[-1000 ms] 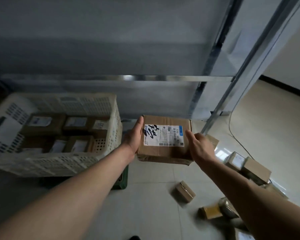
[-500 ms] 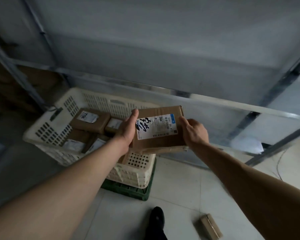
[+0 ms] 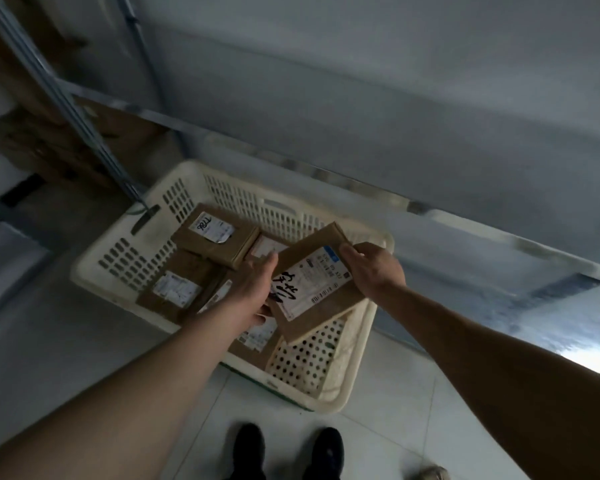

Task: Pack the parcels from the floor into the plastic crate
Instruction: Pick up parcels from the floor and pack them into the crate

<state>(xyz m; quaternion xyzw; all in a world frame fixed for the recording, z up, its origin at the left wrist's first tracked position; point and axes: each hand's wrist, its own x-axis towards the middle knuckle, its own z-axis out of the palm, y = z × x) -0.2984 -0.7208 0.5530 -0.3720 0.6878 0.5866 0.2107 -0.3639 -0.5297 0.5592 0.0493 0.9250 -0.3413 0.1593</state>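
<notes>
Holding a flat cardboard parcel over the cream plastic crate, the person has it clamped between both hands, label up and tilted. The left hand grips its edge at nine o'clock; the right hand pinches the corner at two o'clock. Inside the crate, several parcels already lie toward ten o'clock, one marked box on top of the others. Bare perforated floor shows at five o'clock, just under the held parcel. I'd judge this the placing step: lowering it flat into that gap, then letting go.
</notes>
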